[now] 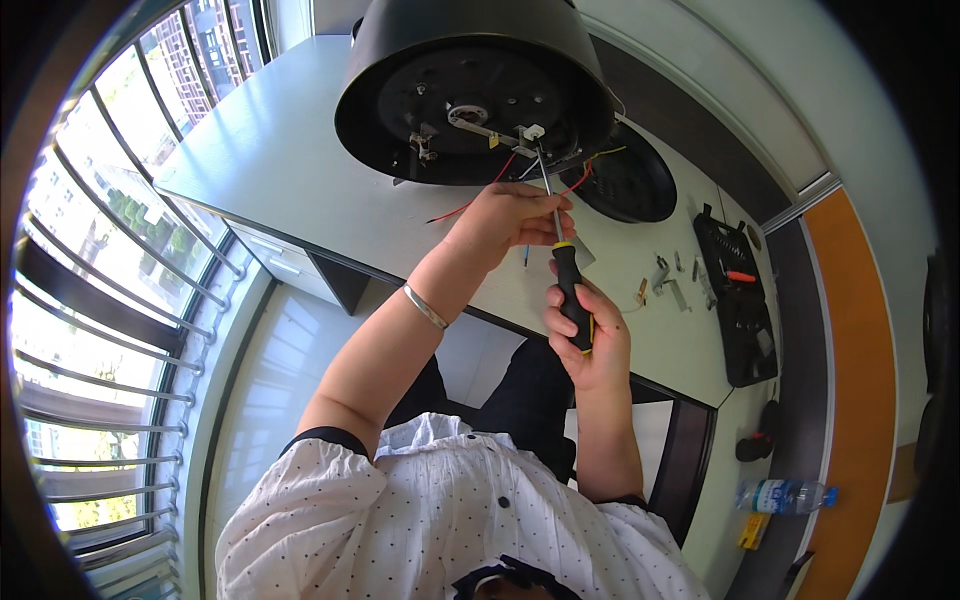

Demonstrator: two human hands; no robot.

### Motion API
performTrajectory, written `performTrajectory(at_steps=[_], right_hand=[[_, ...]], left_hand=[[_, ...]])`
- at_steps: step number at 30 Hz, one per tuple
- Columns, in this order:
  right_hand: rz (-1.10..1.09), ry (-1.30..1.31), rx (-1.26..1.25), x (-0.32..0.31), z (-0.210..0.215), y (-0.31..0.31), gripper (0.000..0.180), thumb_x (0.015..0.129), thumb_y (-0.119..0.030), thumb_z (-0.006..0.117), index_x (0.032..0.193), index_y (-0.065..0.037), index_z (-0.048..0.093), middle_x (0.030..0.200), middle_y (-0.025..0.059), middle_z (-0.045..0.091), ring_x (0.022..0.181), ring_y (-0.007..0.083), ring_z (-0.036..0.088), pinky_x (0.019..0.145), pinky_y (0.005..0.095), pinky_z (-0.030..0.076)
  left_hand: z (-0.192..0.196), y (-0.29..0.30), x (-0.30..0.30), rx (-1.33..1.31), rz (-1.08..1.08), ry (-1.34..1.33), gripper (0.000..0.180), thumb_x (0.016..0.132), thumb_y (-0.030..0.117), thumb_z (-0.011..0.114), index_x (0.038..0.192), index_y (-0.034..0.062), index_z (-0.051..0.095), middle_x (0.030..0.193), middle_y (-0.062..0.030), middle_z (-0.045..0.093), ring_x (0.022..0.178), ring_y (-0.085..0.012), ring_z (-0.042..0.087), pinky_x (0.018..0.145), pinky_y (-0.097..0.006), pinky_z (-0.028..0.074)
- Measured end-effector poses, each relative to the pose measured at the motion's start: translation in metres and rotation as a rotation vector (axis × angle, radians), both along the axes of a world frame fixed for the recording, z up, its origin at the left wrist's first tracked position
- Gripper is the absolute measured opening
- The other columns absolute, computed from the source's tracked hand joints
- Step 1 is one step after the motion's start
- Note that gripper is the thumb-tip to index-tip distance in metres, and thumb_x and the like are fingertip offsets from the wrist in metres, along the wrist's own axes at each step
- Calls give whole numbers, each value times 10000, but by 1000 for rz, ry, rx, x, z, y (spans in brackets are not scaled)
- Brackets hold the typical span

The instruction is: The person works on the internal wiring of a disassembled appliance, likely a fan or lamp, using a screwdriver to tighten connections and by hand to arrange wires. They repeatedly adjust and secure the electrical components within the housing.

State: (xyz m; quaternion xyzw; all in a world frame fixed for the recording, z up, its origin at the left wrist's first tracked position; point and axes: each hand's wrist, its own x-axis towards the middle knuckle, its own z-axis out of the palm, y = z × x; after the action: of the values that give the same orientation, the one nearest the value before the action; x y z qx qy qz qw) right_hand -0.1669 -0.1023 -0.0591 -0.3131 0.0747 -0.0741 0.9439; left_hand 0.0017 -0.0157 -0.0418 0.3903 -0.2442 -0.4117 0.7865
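So I'm looking down at a black round appliance (pixel 470 90) tipped on its side on the white desk (pixel 290 150), open underside facing me, with the metal bracket and red, yellow and blue wires (pixel 575 175) hanging out of it. My right hand (pixel 588 335) is wrapped tight around the black-and-yellow handle of a screwdriver (pixel 560 250), fist closed on it, just below the appliance and over the near edge of the desk. The shaft runs up from there and the tip sits on the small white connector block (pixel 530 132) on the appliance's base. My left hand (pixel 510 222) is just under the appliance's rim, fingers pinched shut around the screwdriver's metal shaft, right above the handle; there's a silver bangle (pixel 425 306) on that wrist. To the right of the appliance, touching its edge, lies its round black bottom cover (pixel 630 185), flat on the desk. Further right of that there's a scatter of small metal parts and screws (pixel 672 280), then an open black tool case (pixel 740 300) with an orange-handled bit in it. Way off to the lower right of the appliance, on the floor, there's a clear plastic water bottle (pixel 785 495) with a blue cap. Window bars off to the left of the desk.
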Motion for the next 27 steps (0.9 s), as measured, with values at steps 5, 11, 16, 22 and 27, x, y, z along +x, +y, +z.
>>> performTrajectory(at_steps=[5, 11, 16, 22, 27], right_hand=[[47, 20, 42, 0, -2, -7, 414, 907, -196, 491, 1249, 30, 434, 938, 112, 546, 682, 140, 501, 397, 201, 352], [-325, 168, -845, 4, 3, 20, 367, 863, -120, 589, 1195, 21, 519, 826, 39, 581, 654, 73, 516, 410, 192, 373], [-204, 139, -507, 4, 8, 17, 340, 872, -133, 541, 1166, 35, 511, 804, 72, 562, 585, 90, 494, 383, 193, 335], [145, -46, 203, 2, -4, -7, 426, 893, -200, 493, 1240, 37, 417, 854, 92, 517, 592, 123, 473, 383, 205, 328], [13, 58, 3, 2, 9, 3, 436, 898, -193, 507, 1262, 30, 420, 874, 84, 540, 661, 116, 495, 402, 207, 359]], left_hand=[[1, -5, -3, 66, 103, 57, 205, 855, 94, 599, 953, -86, 588, 827, -161, 641, 807, -274, 661, 732, -334, 540], [2, -4, -8, 142, 197, 62, 229, 815, 139, 666, 905, -63, 604, 795, -161, 643, 782, -263, 663, 699, -330, 545], [3, 0, -3, 187, 142, -23, 246, 836, 163, 645, 924, -64, 609, 805, -146, 647, 803, -238, 662, 738, -323, 536], [4, 2, 3, 8, -19, -32, 232, 896, 134, 550, 968, -80, 602, 849, -146, 651, 851, -241, 655, 794, -320, 520], [2, -3, 0, 75, 123, 38, 204, 857, 117, 604, 931, -73, 609, 827, -155, 651, 805, -259, 662, 747, -331, 536]])
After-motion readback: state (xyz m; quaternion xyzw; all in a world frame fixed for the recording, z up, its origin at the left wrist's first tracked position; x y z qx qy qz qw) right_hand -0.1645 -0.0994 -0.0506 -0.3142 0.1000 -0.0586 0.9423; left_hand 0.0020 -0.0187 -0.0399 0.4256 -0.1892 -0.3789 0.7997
